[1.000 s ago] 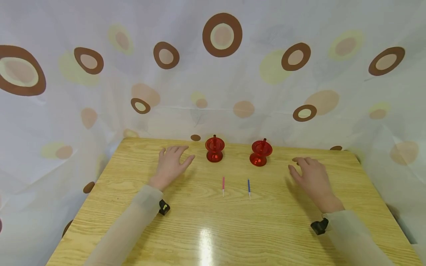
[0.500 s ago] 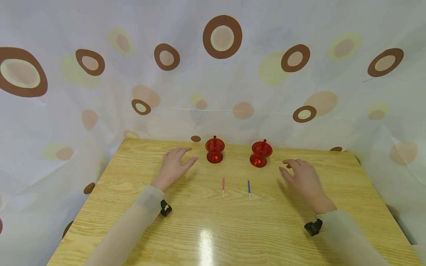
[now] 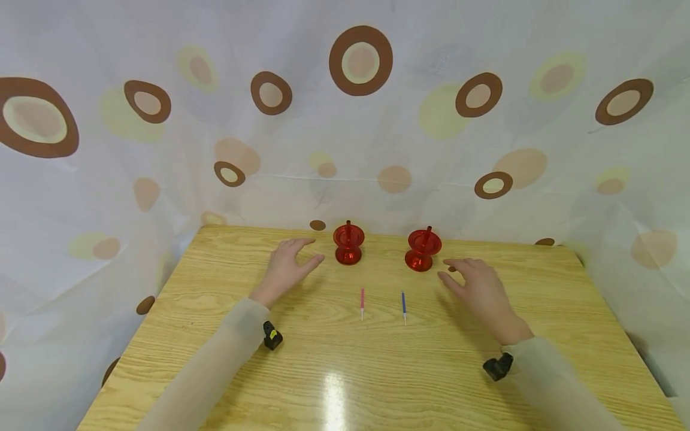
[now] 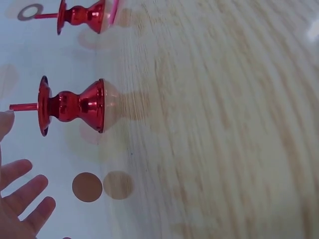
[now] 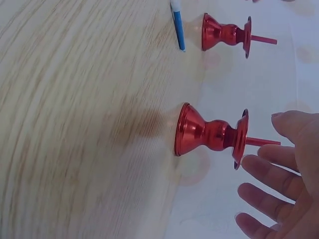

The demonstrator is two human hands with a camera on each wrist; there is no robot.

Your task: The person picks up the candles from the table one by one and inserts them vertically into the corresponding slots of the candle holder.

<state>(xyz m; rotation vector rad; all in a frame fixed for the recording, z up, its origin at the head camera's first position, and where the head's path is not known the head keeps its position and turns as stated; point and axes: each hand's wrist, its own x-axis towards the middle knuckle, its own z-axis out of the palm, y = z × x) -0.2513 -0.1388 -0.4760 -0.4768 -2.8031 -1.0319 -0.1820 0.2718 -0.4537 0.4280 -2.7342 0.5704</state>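
Two shiny red candle holders stand upright near the table's back edge, each with a wide dish and a thin stem on top. My left hand, empty with fingers spread, hovers just left of the left candle holder. On the other side my right hand holds nothing and has its thumb and fingers apart, close to the right candle holder. In the right wrist view its fingertips overlap the dish edge. In front of the holders lie a small pink candle and a blue candle.
The light wooden table ends at a hanging white sheet printed with brown and yellow circles, which also runs along both sides. A dark wrist camera sits on the left sleeve and another camera on the right.
Both hands have moved inward toward the candle holders, the right hand farther than the left. The holders and the candles lie as before.
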